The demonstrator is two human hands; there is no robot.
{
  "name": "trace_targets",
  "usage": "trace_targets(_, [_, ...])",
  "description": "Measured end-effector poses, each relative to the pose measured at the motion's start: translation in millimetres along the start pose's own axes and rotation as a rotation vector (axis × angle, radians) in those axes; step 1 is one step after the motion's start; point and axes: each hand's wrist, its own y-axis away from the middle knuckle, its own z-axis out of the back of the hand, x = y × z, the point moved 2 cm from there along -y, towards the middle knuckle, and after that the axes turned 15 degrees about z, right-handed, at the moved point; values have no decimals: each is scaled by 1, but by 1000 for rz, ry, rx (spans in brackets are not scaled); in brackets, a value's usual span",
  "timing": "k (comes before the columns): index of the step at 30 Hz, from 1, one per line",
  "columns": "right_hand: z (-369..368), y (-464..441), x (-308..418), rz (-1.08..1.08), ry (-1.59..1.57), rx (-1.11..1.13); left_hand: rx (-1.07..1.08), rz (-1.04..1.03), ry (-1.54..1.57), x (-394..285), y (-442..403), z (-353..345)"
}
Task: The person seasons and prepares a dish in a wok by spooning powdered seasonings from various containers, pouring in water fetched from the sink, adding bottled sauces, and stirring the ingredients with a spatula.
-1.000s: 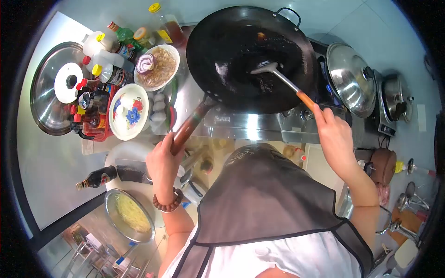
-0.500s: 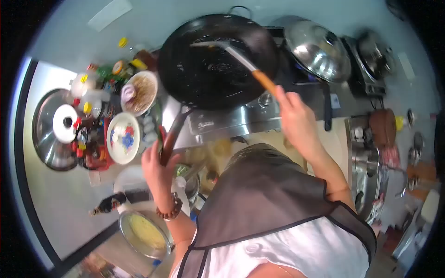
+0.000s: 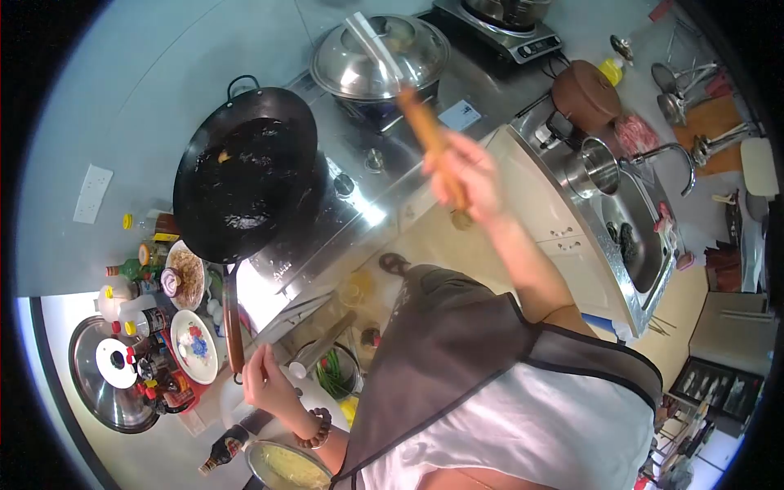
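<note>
My right hand [image 3: 469, 175] is closed round the wooden handle of a wok spatula [image 3: 426, 126]. Its metal end is blurred and points up, over the domed steel lid [image 3: 382, 59]. To the left, a large black wok [image 3: 245, 184] contains dark, shiny liquid and one small brown bit. The wok's long wooden handle [image 3: 232, 322] points toward me. Beside the tip of that handle is my left hand [image 3: 273, 388], its fingers loosely curled with nothing visible in them. A beaded bracelet circles that wrist.
Left of the wok stand a plate of chopped food [image 3: 189, 286], a flowered plate [image 3: 204, 359] and several bottles [image 3: 143, 318]. A bowl of yellow food [image 3: 290, 465] is low. At right are the sink [image 3: 645, 245], a brown pot [image 3: 586, 96] and a portable cooker [image 3: 527, 45].
The view has swung right. The spatula has come out of the wok and over toward the domed lid. My left hand has shifted to the tip of the wok handle.
</note>
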Motion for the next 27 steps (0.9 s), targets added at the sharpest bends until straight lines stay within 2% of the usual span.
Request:
trace_targets(3, [66, -7, 17, 97, 305, -359, 64, -29, -35, 4, 16, -8])
trace_targets(4, [89, -10, 20, 106, 302, -365, 65, -39, -33, -2, 22, -11])
trace_targets(6, [141, -12, 19, -60, 572, -440, 183, 9, -1, -18, 40, -20])
trace_targets(7, [165, -14, 13, -57, 565, -446, 218, -30, -21, -23, 47, -25])
trace_targets(8, [188, -15, 4, -153, 643, -450, 216, -36, -25, -28, 52, -31])
trace_targets(9, [210, -17, -7, -253, 720, -450, 254, -111, -69, -36, 58, -38])
trace_targets(10, [231, -21, -18, -257, 713, -448, 291, -183, -115, -45, 65, -44])
trace_targets(12, [271, -31, -36, -356, 777, -418, 309, -239, -125, -75, 74, -60])
trace_targets(14, [304, -41, -56, -307, 958, -340, 388, -259, -153, -103, 88, -76])
trace_targets(16, [335, -55, -69, -163, 1379, -108, 440, -239, -184, -131, 103, -93])
trace_targets(18, [339, -57, -67, 3, 1654, -51, 483, -264, -154, -147, 118, -111])
trace_targets(20, [334, -51, -57, 321, 1733, -34, 543, -228, -206, -164, 136, -125])
trace_targets(22, [313, -21, -50, 117, 1494, -236, 619, -225, -242, -174, 151, -134])
trace_targets(23, [305, 11, -40, 6, 1248, -197, 617, -225, -192, -177, 160, -140])
trace_targets(24, [320, 54, -53, 353, 1704, 329, 626, -234, -131, -182, 169, -146])
trace_targets(25, [308, 93, -38, -121, 1516, 121, 609, -411, -142, -193, 174, -153])
trace_targets(26, [311, 149, -38, -51, 1722, 140, 662, -471, -112, -199, 181, -158])
trace_targets(27, [314, 190, -6, -530, 1373, 195, 729, -488, -96, -203, 187, -162])
